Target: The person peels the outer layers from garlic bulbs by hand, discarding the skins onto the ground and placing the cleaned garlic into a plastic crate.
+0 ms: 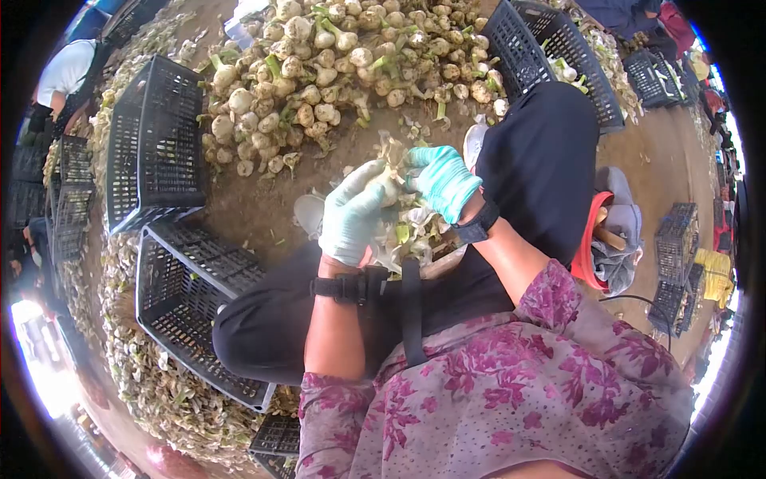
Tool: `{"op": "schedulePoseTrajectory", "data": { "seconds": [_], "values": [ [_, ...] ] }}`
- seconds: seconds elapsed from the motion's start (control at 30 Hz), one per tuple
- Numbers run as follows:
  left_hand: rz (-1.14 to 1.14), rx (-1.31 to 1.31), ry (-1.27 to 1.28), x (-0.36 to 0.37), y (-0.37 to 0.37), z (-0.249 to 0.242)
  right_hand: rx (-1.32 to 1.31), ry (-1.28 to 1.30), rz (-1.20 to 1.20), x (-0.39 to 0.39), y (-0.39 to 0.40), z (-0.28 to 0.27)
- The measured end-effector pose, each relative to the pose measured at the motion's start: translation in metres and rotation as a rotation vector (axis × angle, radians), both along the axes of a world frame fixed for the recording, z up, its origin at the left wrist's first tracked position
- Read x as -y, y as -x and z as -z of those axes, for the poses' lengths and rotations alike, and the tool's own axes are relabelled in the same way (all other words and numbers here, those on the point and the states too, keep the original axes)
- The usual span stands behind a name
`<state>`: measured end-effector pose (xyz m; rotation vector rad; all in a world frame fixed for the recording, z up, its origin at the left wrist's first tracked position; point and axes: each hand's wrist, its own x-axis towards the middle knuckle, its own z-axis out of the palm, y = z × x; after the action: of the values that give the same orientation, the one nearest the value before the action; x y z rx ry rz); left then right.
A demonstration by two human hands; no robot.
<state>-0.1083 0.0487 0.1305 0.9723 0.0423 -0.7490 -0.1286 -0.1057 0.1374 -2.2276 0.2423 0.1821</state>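
Observation:
Gloved in pale mint, my left hand (351, 214) has its fingers closed round a garlic bulb (391, 188) in front of my lap. My right hand (445, 182), in a striped turquoise glove, pinches the same bulb from the other side near its papery top. Its fingertips are partly hidden behind the bulb. Loose skins and peelings (407, 231) lie between my legs just below the hands. A large heap of garlic bulbs (319, 72) with short stems covers the ground ahead.
Black plastic crates stand at my left, one upright (155, 144) and one tipped (199, 307). Another crate (550, 60) holding some bulbs is beyond my right knee. Garlic skins (159, 391) pile up at left. A red container with grey cloth (614, 239) sits at my right. People work nearby.

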Motion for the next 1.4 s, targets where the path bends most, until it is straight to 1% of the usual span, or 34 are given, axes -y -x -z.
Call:
{"op": "schedulePoseTrajectory", "data": {
  "seconds": [0.03,0.1,0.13,0.17,0.2,0.23,0.27,0.3,0.37,0.4,0.43,0.47,0.5,0.53,0.57,0.6,0.63,0.67,0.7,0.77,0.8,0.83,0.9,0.93,0.97,1.03,1.07,1.1,1.17,1.2,1.3,1.33,1.37,1.4],
  "values": [
    [0.006,0.005,0.002,0.001,-0.002,0.005,0.005,0.002,0.006,-0.001,0.0,0.003],
    [-0.087,-0.23,0.21,0.007,-0.005,0.014,0.225,0.351,-0.073,-0.003,0.002,0.02],
    [-0.061,-0.179,0.142,0.008,-0.006,0.014,0.23,0.352,-0.071,-0.001,0.001,0.033],
    [-0.061,-0.174,0.141,0.008,-0.004,0.011,0.249,0.281,-0.077,0.001,-0.001,0.052],
    [-0.107,-0.008,0.016,0.006,-0.001,0.007,0.268,0.207,-0.084,0.003,-0.004,0.068],
    [-0.154,0.158,-0.109,0.006,0.002,0.005,0.286,0.132,-0.092,-0.006,-0.01,0.044],
    [-0.176,0.208,-0.243,0.01,0.005,0.006,0.293,0.734,-0.365,-0.005,-0.004,0.013],
    [-0.244,0.501,-0.307,0.008,0.006,0.022,0.301,0.731,-0.368,-0.01,-0.003,0.018],
    [-0.363,0.542,-0.378,0.011,0.007,0.013,0.53,0.532,-0.128,-0.017,-0.004,0.037],
    [-0.389,0.403,-0.285,0.01,0.007,0.011,0.498,0.219,-0.055,-0.016,-0.004,0.039],
    [-0.413,0.267,-0.19,0.009,0.005,0.01,0.504,0.214,-0.066,-0.018,-0.004,0.026],
    [-0.408,0.213,-0.164,0.006,0.0,0.017,0.346,-0.02,0.034,-0.02,-0.002,0.01],
    [-0.38,0.03,-0.024,0.008,0.0,0.022,0.181,-0.252,0.132,-0.022,0.001,-0.002],
    [-0.353,-0.118,0.013,0.01,-0.003,0.027,0.207,-0.491,0.144,-0.021,0.002,-0.005],
    [-0.322,-0.265,0.051,0.012,-0.007,0.031,0.21,-0.496,0.14,-0.018,0.003,0.001],
    [-0.323,-0.261,0.047,0.009,-0.008,0.032,0.237,-0.541,0.152,-0.014,0.004,0.013],
    [-0.122,-0.295,0.175,0.004,-0.01,0.032,0.262,-0.586,0.165,-0.011,0.005,0.021],
    [0.081,-0.328,0.301,0.002,-0.01,0.033,0.201,-0.637,0.201,-0.006,0.008,0.027],
    [0.08,-0.328,0.293,0.001,-0.009,0.036,0.2,-0.645,0.203,-0.004,0.011,0.028],
    [0.218,-0.364,0.347,0.003,-0.011,0.04,-0.01,-1.159,0.42,0.0,0.015,0.03],
    [-0.013,-0.419,0.03,0.013,-0.005,0.015,-0.016,-0.967,0.412,0.003,0.014,0.036],
    [-0.001,-0.417,0.026,0.016,0.0,0.007,-0.008,-0.969,0.422,0.005,0.013,0.023],
    [-0.168,0.204,-0.451,0.02,0.008,-0.001,-0.042,-0.217,0.204,0.012,0.013,-0.003],
    [-0.238,0.456,-0.41,0.023,0.011,0.007,-0.007,-0.071,0.089,0.016,0.011,0.003],
    [-0.239,0.455,-0.415,0.024,0.012,0.008,-0.008,-0.076,0.087,0.015,0.014,0.004],
    [-0.306,0.113,-0.101,0.025,0.009,0.008,0.292,-0.336,0.1,0.012,0.019,0.008],
    [-0.229,0.058,-0.01,0.02,0.007,0.012,0.15,-0.806,0.363,0.005,0.019,0.019],
    [-0.237,0.058,-0.013,0.02,0.008,0.017,0.146,-0.809,0.355,0.006,0.02,0.026],
    [-0.167,-0.305,0.387,0.019,0.006,0.024,-0.063,-1.385,0.434,0.013,0.021,0.036],
    [-0.162,-0.305,0.382,0.021,0.004,0.019,-0.025,-1.476,0.399,0.011,0.018,0.031],
    [-0.011,-0.056,0.0,0.025,0.0,0.01,-0.072,-1.522,0.358,0.018,0.018,0.027],
    [-0.218,0.174,-0.049,0.029,0.009,0.018,-0.073,-1.461,0.351,0.017,0.018,0.021],
    [-0.218,0.168,-0.054,0.027,0.008,0.02,-0.08,-1.465,0.355,0.017,0.019,0.022],
    [-0.192,0.142,-0.059,0.023,0.006,0.021,0.032,-1.229,0.3,0.018,0.019,0.022]
  ]
}}
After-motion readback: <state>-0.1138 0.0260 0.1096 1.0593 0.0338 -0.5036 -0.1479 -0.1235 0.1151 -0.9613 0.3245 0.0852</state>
